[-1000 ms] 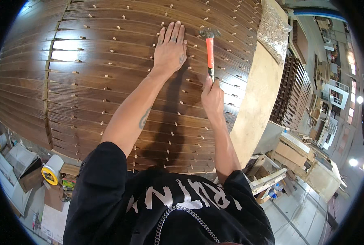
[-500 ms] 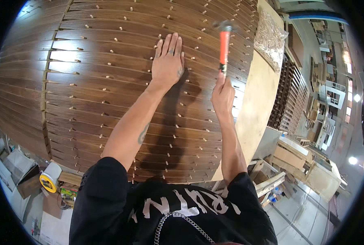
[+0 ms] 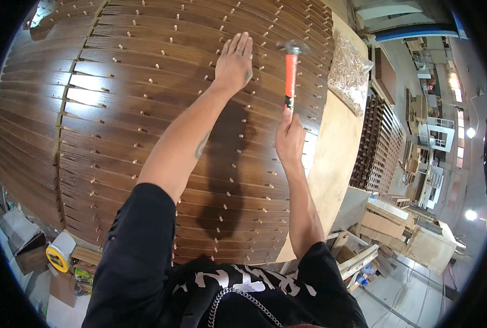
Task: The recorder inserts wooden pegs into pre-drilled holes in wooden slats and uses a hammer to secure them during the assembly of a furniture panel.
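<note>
Brown wood-grain boards (image 3: 145, 128) lie side by side under my arms, with rows of pale wooden dowels (image 3: 240, 151) standing out of them. My left hand (image 3: 234, 64) rests palm down on the boards, fingers stretched out and nothing held. In my right hand (image 3: 290, 138) is a claw hammer (image 3: 290, 76), gripped by its red and black handle. Its metal head is raised above the boards, smeared a little by motion, and close to dowels on the right side. Whether the head touches any dowel I cannot tell.
A clear plastic bag of loose dowels (image 3: 350, 71) lies on a pale plywood strip (image 3: 331, 147) along the right edge. Beyond it are stacked dark slats (image 3: 377, 142) and wooden frames (image 3: 358, 252). A yellow and white round object (image 3: 60, 252) sits at lower left.
My left hand has slid a little farther over the boards and to the right. The hammer and my right hand have shifted slightly left and lower in view. The whole view has shifted a little.
</note>
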Motion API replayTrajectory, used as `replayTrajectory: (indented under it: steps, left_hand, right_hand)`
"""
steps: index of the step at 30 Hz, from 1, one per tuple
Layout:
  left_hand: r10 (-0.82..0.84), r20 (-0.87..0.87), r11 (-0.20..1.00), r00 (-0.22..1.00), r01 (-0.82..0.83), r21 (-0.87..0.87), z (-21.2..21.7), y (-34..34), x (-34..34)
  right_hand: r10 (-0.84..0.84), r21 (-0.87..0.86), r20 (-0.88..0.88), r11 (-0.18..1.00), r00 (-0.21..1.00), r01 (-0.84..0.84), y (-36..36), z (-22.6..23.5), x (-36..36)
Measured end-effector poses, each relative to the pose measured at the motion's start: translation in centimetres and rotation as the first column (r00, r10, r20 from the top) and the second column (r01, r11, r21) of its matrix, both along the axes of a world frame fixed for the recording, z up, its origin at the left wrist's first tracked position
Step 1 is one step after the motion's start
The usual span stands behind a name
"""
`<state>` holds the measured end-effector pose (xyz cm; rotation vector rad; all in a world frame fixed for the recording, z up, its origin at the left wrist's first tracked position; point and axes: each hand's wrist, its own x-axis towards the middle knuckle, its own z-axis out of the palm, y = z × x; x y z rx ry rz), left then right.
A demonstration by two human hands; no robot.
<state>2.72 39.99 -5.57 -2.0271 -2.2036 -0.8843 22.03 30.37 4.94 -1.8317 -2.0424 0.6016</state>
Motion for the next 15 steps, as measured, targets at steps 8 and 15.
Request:
replayTrajectory:
  steps: [8,15]
  left_hand:
    - [-0.003,-0.157,0.987,0.988,-0.023,-0.162,0.0,1.7,0.3]
    - [0.004,-0.105,0.998,0.994,-0.010,-0.056,-0.7,1.4,0.3]
  right_hand:
    - [0.048,0.080,0.118,0.995,0.992,-0.058,3.3,-4.8,1.6]
    - [-0.104,0.051,0.034,0.993,0.994,0.102,4.7,-1.4,-1.8]
